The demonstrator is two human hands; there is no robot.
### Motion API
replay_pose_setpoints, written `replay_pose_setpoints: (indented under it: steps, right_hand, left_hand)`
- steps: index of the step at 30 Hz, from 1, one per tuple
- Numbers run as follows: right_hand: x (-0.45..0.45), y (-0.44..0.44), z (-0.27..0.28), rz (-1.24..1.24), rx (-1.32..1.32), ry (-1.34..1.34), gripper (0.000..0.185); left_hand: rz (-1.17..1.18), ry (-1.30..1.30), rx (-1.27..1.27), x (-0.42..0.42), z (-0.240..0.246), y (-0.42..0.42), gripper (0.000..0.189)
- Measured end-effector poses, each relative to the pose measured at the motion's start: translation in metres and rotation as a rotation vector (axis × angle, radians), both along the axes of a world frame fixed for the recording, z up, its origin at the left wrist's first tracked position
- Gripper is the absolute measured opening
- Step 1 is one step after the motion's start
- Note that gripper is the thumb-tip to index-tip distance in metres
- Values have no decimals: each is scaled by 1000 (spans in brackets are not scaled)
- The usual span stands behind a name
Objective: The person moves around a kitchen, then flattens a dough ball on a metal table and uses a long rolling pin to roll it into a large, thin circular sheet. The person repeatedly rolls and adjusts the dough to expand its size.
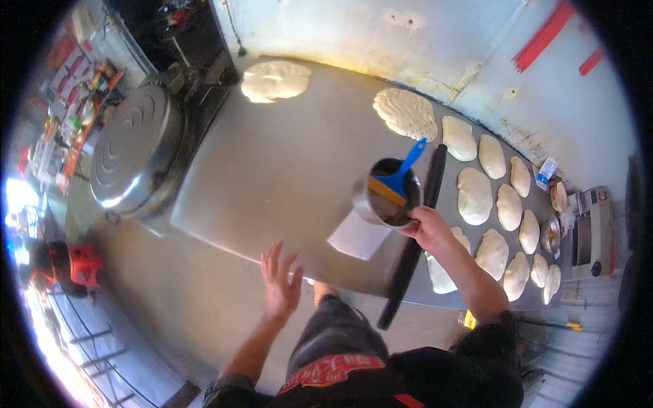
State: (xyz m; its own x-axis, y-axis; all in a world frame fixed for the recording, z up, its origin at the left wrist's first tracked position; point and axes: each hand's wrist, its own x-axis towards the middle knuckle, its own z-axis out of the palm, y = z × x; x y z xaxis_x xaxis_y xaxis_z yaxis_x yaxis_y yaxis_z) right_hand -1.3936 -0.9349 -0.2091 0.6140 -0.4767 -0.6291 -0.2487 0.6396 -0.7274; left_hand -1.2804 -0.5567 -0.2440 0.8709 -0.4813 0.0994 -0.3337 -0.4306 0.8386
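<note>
My right hand (425,227) grips the near rim of a metal pot (363,200) above the steel worktable (285,168). Inside the pot rests a pastry brush with a blue handle (414,153) and yellowish bristles (386,190); its handle sticks out over the rim. Partly below the pot is a white, flat-sided item (358,237), whose kind I cannot tell. My left hand (282,280) is empty, fingers apart, near the table's front edge. A flattened dough round with a dimpled surface (406,113) lies beyond the pot, and a smoother one (276,81) at the back left.
A long dark rolling pin or bar (413,250) lies across the table, past its front edge. Several dough pieces (474,196) cover the right side, near a metal bowl (550,234) and a scale-like appliance (592,232). A large round metal griddle (135,148) stands left; a wall (433,41) borders the back.
</note>
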Motion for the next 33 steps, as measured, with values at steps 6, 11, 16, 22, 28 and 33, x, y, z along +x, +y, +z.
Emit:
replay_pose_setpoints:
  steps: [6, 11, 16, 22, 28, 33]
  right_hand:
    - [135, 5, -37, -47, 9, -55, 23]
    - [252, -19, -59, -247, 7, -137, 23]
    - [350, -68, -76, -334, -33, -41, 28]
    - [419, -136, -105, -376, -108, 95, 25]
    - [437, -184, -109, -356, -313, 175, 28]
    - [452, -187, -77, -220, -1648, 456, 27]
  left_hand:
    - [-74, -262, 192, 99, 8, 49, 37]
    - [55, -27, 204, 149, 5, 107, 36]
    - [171, 110, 134, 198, -8, 122, 32]
    - [148, 148, 104, 263, -15, 94, 29]
    - [-47, 161, 104, 334, -28, 44, 31]
    - [-220, 157, 82, 372, -39, 6, 33]
